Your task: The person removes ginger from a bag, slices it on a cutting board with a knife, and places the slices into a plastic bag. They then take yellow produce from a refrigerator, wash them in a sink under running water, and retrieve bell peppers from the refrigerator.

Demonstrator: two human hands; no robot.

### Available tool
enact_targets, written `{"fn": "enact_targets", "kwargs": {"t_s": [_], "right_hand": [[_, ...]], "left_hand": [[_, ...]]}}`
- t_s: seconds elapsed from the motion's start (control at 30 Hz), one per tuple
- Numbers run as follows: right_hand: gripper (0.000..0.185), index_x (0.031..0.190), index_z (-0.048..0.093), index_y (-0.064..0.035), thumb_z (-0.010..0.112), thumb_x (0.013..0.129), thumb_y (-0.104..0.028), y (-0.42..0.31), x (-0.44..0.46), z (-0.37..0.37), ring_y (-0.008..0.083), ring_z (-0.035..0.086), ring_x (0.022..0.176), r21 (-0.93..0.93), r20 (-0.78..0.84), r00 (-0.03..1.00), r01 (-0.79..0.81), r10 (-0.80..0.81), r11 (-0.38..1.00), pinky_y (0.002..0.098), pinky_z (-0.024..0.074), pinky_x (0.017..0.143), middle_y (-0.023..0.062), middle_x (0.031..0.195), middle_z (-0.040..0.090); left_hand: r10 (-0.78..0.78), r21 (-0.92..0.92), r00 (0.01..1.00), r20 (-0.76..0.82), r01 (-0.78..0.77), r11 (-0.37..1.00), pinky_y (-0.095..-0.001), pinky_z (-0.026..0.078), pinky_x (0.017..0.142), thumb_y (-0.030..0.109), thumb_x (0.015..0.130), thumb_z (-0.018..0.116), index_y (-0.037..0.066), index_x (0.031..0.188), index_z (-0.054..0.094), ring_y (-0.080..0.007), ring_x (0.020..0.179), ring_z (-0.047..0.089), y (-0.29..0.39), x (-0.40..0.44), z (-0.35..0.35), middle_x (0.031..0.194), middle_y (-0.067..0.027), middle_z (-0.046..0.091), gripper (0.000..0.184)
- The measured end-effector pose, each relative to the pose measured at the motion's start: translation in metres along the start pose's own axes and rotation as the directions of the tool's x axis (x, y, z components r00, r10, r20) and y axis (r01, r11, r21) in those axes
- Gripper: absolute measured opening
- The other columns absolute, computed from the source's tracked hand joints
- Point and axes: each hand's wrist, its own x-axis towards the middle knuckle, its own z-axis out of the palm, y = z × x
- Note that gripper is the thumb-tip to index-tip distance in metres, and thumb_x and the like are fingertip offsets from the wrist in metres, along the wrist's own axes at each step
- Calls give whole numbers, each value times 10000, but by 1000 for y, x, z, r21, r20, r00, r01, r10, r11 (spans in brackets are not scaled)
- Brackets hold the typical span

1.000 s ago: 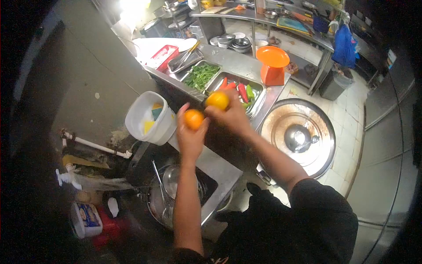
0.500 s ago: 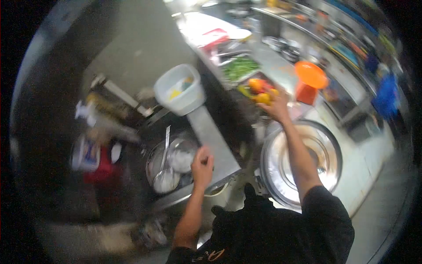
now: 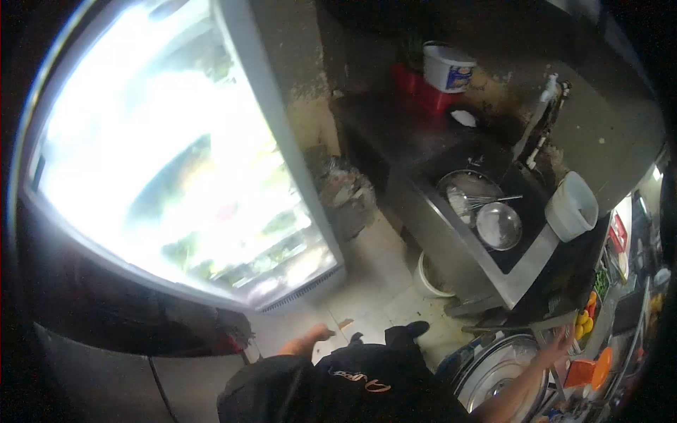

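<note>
My left hand is low in the view, over the pale tiled floor, small and blurred; its finger shape is unclear. At the lower right, my right hand has its fingers apart and holds nothing. Just beyond it, yellow-orange round fruits lie with red and green peppers in a tray. The orange scale stands close below the fruits. Under my right forearm is a large round metal lid or pan.
A brightly lit glass-front cabinet fills the left. The metal sink counter holds a whisk, a metal bowl and a white tub. A white bucket stands on the floor below.
The view has swung left, bringing in the lit cabinet. Both hands held orange fruits at first; my right hand has since let go beside the peppers, and my left hand has moved away.
</note>
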Motion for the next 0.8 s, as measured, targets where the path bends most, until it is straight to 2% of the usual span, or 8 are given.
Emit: {"fn": "enact_targets", "kwargs": {"t_s": [0.07,0.13,0.17,0.27,0.4,0.5,0.57,0.8], "right_hand": [[357,1232,521,-11,575,910,-154,3,-18,23,179,558,974,138,171,984,-75,51,988,297,448,878,110,1162,555],[332,1219,523,-13,560,912,-131,-23,-47,44,161,555,942,168,370,928,-118,48,979,289,444,869,78,1097,563],[318,1208,527,-13,557,909,-120,-44,-63,59,157,550,937,173,450,891,-145,52,974,285,438,866,68,1074,561],[281,1143,564,-11,587,893,-137,-44,-95,86,139,547,873,238,657,748,-96,-88,966,262,439,804,49,1035,572],[285,1119,588,-26,619,865,-153,-108,-143,90,147,563,858,20,899,436,59,-44,998,273,458,777,62,1016,589],[298,1113,594,-28,633,847,-158,-110,-161,76,163,584,877,-14,954,297,166,-36,986,286,470,773,86,1028,603],[314,1123,590,-27,632,839,-152,-84,-175,54,177,595,902,-72,963,266,128,35,989,295,476,781,104,1041,611],[399,1098,606,12,647,793,-243,-12,-231,-29,236,624,875,-307,950,134,216,284,927,359,478,807,151,974,646]], "left_hand": [[-235,-276,940,-247,164,947,-393,408,953,348,871,480,59,1125,624,-313,1095,555,-72,-20,41,1178,-211,576,410],[-821,-790,448,-353,327,518,-393,406,936,414,916,407,-32,1091,598,-294,1084,552,-153,-52,60,1139,-228,588,516],[-896,-954,332,-296,-62,292,-378,400,936,443,930,392,-43,1119,582,-282,1090,540,-191,-88,33,1154,-212,582,554],[-964,-438,-54,-259,-884,167,-343,383,960,438,953,384,-24,1240,527,-249,1142,503,-255,-226,-92,1276,-146,522,563],[-771,-112,-464,-435,-822,558,-345,322,1038,272,956,401,-56,1260,490,-264,1208,461,-286,-351,-219,1315,-163,494,457],[-795,120,-331,-508,-941,316,-340,316,1029,375,949,454,-75,1230,502,-258,1199,459,-290,-399,-256,1288,-169,504,533],[-751,-117,-370,-546,-855,505,-334,304,1035,429,933,468,-72,1224,513,-255,1207,452,-272,-415,-254,1293,-168,502,581],[-710,-134,-88,-698,-959,250,-366,211,1096,561,931,330,34,1438,237,-257,1356,256,-242,-444,-263,1479,-130,263,737]]}}
